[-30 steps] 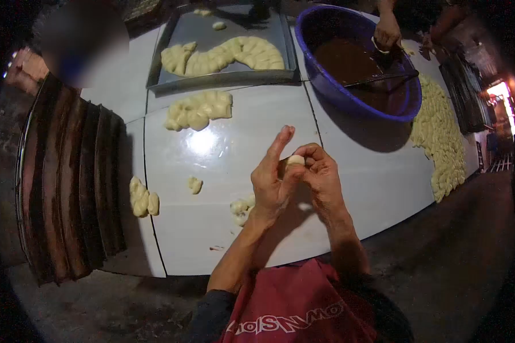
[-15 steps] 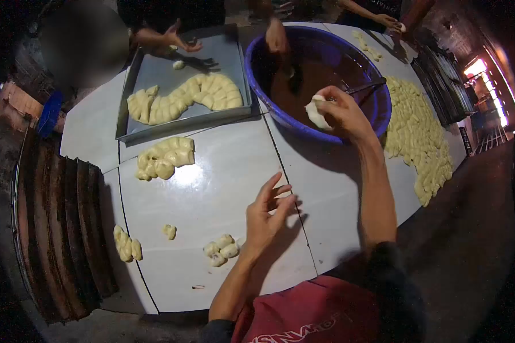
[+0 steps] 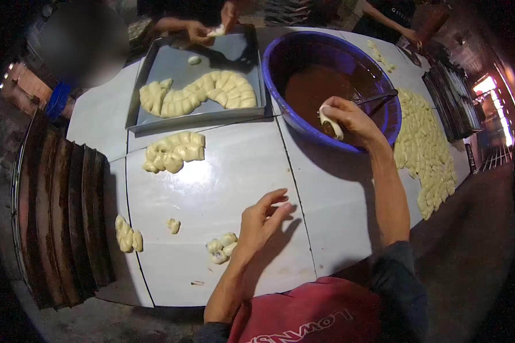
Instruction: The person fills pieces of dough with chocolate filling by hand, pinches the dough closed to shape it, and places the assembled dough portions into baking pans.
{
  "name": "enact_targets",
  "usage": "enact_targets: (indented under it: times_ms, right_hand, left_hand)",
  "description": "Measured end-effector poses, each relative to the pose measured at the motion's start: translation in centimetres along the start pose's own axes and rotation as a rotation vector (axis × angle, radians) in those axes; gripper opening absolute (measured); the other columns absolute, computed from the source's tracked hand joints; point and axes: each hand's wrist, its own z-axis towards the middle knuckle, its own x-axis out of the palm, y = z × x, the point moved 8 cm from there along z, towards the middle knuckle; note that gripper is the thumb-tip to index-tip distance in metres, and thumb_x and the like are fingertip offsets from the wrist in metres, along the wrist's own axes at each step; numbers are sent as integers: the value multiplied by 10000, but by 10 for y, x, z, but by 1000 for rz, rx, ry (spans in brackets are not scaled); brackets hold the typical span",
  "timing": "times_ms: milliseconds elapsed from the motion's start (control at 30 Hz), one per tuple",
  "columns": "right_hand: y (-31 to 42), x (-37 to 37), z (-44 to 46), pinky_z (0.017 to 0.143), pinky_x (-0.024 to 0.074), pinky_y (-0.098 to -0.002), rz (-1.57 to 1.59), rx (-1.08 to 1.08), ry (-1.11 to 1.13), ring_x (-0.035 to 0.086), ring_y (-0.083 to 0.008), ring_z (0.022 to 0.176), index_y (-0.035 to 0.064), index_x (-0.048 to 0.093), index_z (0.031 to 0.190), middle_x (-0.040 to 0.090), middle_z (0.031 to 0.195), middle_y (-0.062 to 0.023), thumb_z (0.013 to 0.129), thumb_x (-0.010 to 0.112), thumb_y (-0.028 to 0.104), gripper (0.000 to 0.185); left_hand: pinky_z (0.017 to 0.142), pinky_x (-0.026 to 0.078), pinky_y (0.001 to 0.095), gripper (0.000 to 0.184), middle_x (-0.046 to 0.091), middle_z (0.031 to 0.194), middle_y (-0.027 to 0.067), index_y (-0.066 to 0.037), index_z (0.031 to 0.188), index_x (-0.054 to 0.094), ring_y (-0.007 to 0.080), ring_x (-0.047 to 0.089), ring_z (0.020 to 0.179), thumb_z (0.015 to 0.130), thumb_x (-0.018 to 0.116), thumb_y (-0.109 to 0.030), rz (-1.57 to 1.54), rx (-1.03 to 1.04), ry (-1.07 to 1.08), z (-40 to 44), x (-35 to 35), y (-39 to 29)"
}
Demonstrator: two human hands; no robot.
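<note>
- Pinching dough (image 3: 332,126) over the blue tub (image 3: 287,107) with my right hand (image 3: 352,122)
- Brown filling (image 3: 309,88) lies inside it
- Far-left tray (image 3: 169,60) holds dough rolls (image 3: 229,91)
- My left hand (image 3: 260,222): fingers loosely apart

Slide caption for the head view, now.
Right hand holds a dough piece over the purple basin of brown mixture; left hand half-open above the white table.

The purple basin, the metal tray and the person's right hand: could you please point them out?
Purple basin (image 3: 296,119): head view, near wall.
Metal tray (image 3: 169,63): head view, bare floor.
Right hand (image 3: 351,118): head view, back of the hand.
</note>
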Motion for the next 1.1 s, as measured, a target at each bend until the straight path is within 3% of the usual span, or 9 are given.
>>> enact_targets:
  times_ms: [100,267,467,533,600,733,900,1033,1100]
  right_hand:
    - [13,20,-25,571,507,-218,378,-58,-120,624,-87,708,81,576,1035,628,845,-8,967,639,243,186]
    - [7,105,-55,648,574,-195,718,-81,-4,648,-67,784,66,552,1093,629,928,-22,987,628,234,213]
    - [4,164,-90,859,536,-312,422,-57,-21,622,-134,1019,62,584,1127,629,1076,-41,908,677,149,254]
    - [-1,182,-95,992,514,-366,332,-201,-19,566,-228,1200,30,572,1237,435,1450,-119,801,738,25,467]
    - [1,205,-101,1027,510,-381,75,-304,-58,564,-266,1213,33,556,1307,356,1510,-147,784,770,33,565]
    - [8,237,-108,813,583,-319,-330,-521,-282,629,-259,1080,44,651,1226,486,1352,-148,907,686,87,324]
    - [-5,251,-97,738,517,-277,-69,-345,-262,649,-155,856,32,706,1080,671,884,-66,923,668,81,169]
    - [-13,261,-98,798,489,-263,394,-45,-137,617,-120,880,25,707,1095,691,984,-28,916,690,140,214]
    - [3,260,-104,800,490,-268,253,-230,-50,614,-129,907,31,708,1108,679,1047,-38,917,696,151,226]
  left_hand:
    - [915,523,346,458,639,1278,149,19,1357,546,238,644,1128,1000,612,-262,-163,5,65,16,13,0]
    - [950,506,362,537,621,1299,136,-8,1385,526,235,637,1117,1028,539,-408,-645,13,24,30,28,-14]
    - [840,567,325,322,696,1063,110,5,1206,623,187,673,951,970,662,-211,-888,-28,-199,10,-30,33]
    - [789,580,316,324,698,1053,126,14,1194,627,183,681,909,964,669,-210,-686,-26,-330,-5,-60,34]
    - [757,580,304,354,698,1060,130,24,1212,625,182,686,875,957,680,-215,-681,7,-318,-14,-67,33]
    - [797,556,253,391,711,1075,84,45,1261,643,115,661,939,960,687,-201,-617,37,-345,-27,-75,35]
    - [769,552,254,362,718,1004,82,44,1208,677,110,655,860,954,700,-212,-468,132,-434,-35,-94,21]
    - [743,575,269,306,716,947,83,42,1134,699,132,672,851,954,695,-206,-500,-49,-326,-38,-103,8]
    - [735,572,263,323,715,947,83,43,1139,693,133,672,839,948,704,-217,-494,-48,-288,-41,-110,1]
